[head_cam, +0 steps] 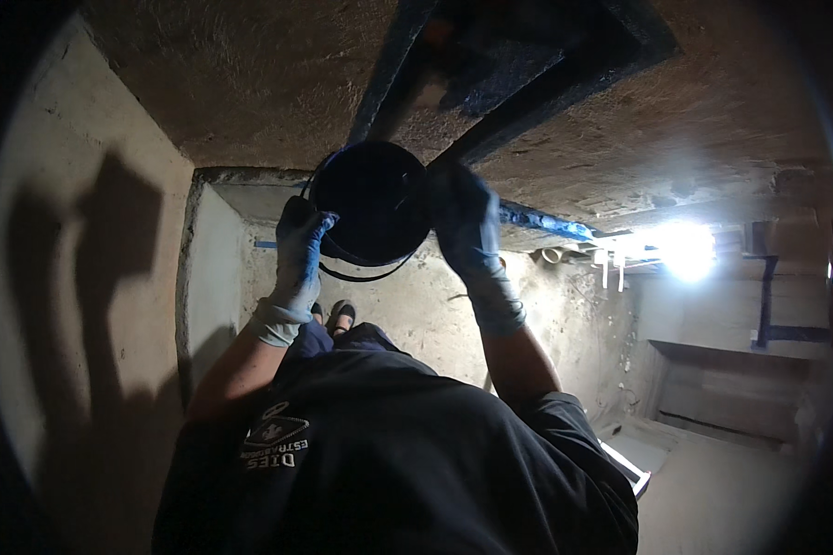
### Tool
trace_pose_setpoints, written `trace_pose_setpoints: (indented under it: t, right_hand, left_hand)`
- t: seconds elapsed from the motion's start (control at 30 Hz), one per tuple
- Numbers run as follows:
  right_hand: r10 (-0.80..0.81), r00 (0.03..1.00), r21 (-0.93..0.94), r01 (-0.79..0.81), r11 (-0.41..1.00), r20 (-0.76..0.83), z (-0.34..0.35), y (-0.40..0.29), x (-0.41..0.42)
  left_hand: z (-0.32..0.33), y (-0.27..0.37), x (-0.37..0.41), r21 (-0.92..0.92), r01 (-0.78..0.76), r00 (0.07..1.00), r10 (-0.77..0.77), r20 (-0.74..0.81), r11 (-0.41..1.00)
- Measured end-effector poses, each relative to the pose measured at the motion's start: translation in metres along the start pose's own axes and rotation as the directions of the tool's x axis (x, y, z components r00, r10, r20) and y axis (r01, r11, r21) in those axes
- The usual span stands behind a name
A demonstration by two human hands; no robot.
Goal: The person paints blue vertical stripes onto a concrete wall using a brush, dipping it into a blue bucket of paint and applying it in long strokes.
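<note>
A dark round bucket [371, 201] with a thin handle is held up in front of me, its inside in deep shadow. My left hand [298, 257], in a pale glove stained blue, grips the bucket's left rim with the thumb over the edge. At the bucket's right side is my right hand [465, 222], also in a blue-stained glove. Its fingers are in shadow, so whether they hold the rim or a tool cannot be told. Beyond the bucket, dark painted bands [527, 104] run across the rough brown wall surface [250, 83].
A bright work light [687, 250] glares at the right, near a blue-painted strip [548, 220]. A pipe end [550, 255] shows by the wall's foot. At the left stands a pale wall [146, 229] carrying shadows. My shoes [342, 316] are on the floor below.
</note>
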State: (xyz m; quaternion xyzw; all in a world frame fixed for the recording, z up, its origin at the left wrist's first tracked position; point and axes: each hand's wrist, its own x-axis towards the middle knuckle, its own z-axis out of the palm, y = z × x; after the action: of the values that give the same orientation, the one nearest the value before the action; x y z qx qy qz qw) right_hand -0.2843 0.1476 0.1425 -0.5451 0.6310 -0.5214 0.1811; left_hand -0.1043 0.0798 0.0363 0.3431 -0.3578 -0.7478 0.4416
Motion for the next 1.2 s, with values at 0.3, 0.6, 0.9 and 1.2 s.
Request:
trace_pose_setpoints:
  t: [0.3,0.6,0.9,1.2]
  right_hand:
    - [0.21,0.962,-0.073,-0.2,0.977,0.173,-0.008,0.017,-0.008]
    - [-0.18,0.973,-0.241,0.142,0.96,-0.145,0.014,0.026,-0.023]
    - [-0.362,0.897,-0.595,0.15,0.79,-0.254,0.059,0.037,0.052]
    - [-0.238,0.923,-0.7,-0.047,0.713,-0.304,0.088,0.065,0.055]
  left_hand:
    - [0.022,-0.007,-0.006,0.117,-0.246,0.968,0.24,0.069,0.962]
    - [-0.009,-0.006,0.036,0.189,-0.247,0.955,0.205,0.214,0.95]
    - [-0.068,0.033,0.047,0.145,0.063,0.997,-0.068,0.03,0.988]
    - [-0.121,0.034,0.055,0.233,-0.06,0.983,0.017,0.18,0.971]
